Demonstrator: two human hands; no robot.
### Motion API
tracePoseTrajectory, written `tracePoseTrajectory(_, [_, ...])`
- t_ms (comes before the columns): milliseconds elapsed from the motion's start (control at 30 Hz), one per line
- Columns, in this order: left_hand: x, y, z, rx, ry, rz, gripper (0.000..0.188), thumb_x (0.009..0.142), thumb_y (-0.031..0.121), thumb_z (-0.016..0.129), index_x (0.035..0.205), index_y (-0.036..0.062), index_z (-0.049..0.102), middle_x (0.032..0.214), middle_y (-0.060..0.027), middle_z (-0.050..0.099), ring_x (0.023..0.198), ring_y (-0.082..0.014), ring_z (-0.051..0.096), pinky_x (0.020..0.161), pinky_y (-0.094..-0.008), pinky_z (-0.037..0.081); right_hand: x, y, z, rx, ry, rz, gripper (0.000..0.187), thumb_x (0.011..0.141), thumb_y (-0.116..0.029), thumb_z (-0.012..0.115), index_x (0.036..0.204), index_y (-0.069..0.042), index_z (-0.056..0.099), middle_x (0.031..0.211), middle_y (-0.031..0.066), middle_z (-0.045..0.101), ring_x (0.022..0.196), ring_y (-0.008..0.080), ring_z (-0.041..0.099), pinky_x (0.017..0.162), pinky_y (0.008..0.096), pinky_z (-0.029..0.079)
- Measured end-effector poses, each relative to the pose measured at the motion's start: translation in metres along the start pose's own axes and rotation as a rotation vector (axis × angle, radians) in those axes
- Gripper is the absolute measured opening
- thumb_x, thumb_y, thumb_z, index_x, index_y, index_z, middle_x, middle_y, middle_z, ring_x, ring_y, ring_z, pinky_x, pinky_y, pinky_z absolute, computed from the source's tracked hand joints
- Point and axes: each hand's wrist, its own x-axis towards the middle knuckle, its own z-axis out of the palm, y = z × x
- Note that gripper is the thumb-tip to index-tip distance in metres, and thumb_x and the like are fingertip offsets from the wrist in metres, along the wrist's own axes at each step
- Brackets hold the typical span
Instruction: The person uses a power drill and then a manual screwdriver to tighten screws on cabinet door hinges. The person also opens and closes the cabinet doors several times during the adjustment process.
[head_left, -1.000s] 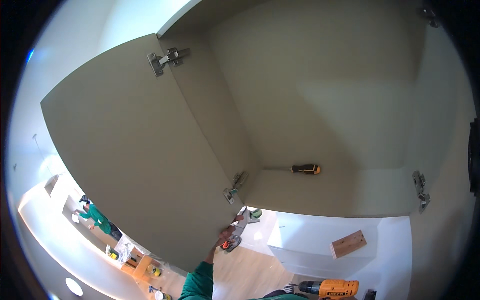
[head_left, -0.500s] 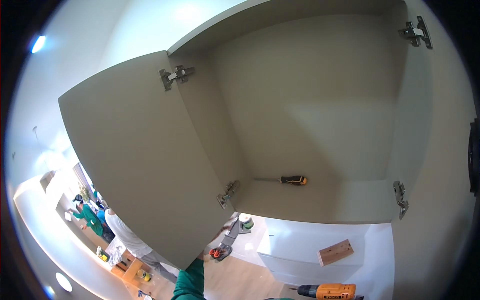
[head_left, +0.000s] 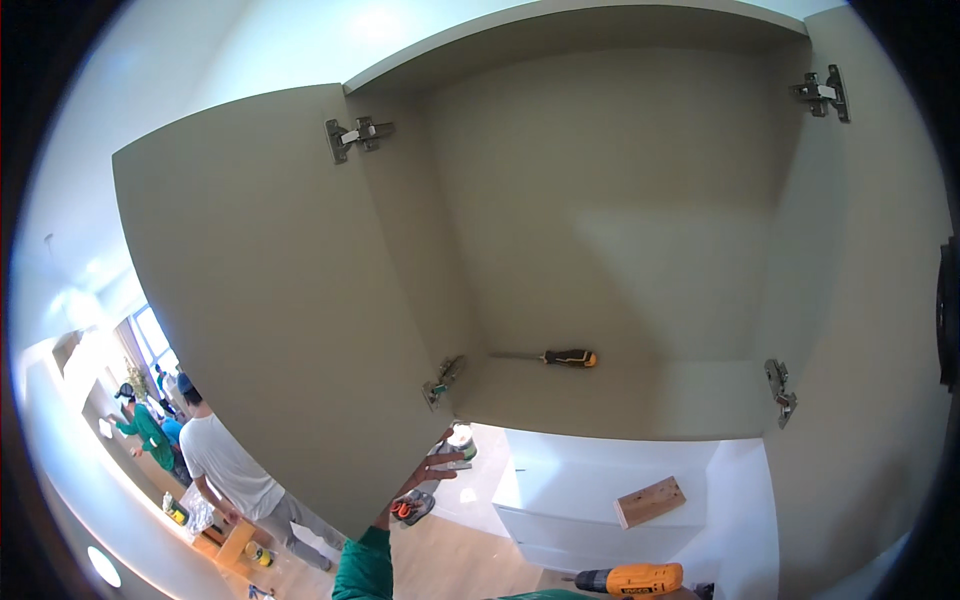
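My left hand (head_left: 430, 474) reaches past the lower inner corner of the left cabinet door (head_left: 270, 300), its fingers spread and partly hidden by the door. The green sleeve (head_left: 362, 568) shows below. Two metal hinges join this grey-beige door to the cabinet (head_left: 620, 180). Inside, a screwdriver (head_left: 570, 358) with a black and orange handle lies on the bottom panel. At the lower edge of the view is an orange and black power drill (head_left: 640, 579), bit pointing left. A sliver of skin shows at its back, probably my right hand (head_left: 684, 593); its fingers are out of sight.
The right door (head_left: 860, 330) stands open on two hinges. Below the cabinet, a wooden block (head_left: 651, 502) lies on a white surface. Orange-and-grey shoes (head_left: 411, 507) and a can (head_left: 461, 441) are on the floor. At left, a person in white (head_left: 230, 455) and one in green (head_left: 147, 432) stand.
The view has shifted slightly, so the cabinet's lower part and drill appear further left. My left hand, earlier mostly hidden behind the door, now shows spread fingers beside the door's lower corner.
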Motion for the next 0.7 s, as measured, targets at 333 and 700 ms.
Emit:
tracePoseTrajectory(333, [-0.011,-0.017,0.002,-0.173,0.031,-0.005,0.042,0.104,0.021,0.056,0.143,0.0041,0.052,0.144,-0.0169,0.057,0.126,-0.0357,0.054,0.095,-0.0477,0.055,-0.034,0.009,-0.001,0.019,0.073,-0.070,0.040,0.089,-0.025,0.081,0.119,-0.002,0.067,0.098,0.0065,0.071,0.085,0.0191,0.067,0.078,0.0361,0.056])
tracePoseTrajectory(700, [-0.006,-0.088,0.095,-0.582,0.301,0.004,0.047,0.104,0.037,0.055,0.140,0.0057,0.056,0.120,-0.0112,0.068,0.098,-0.0249,0.068,0.076,-0.0352,0.060,-0.098,0.023,0.019,-0.367,0.228,-0.634,0.046,0.088,-0.026,0.082,0.123,0.000,0.066,0.100,0.0083,0.072,0.088,0.0219,0.068,0.080,0.0364,0.056])
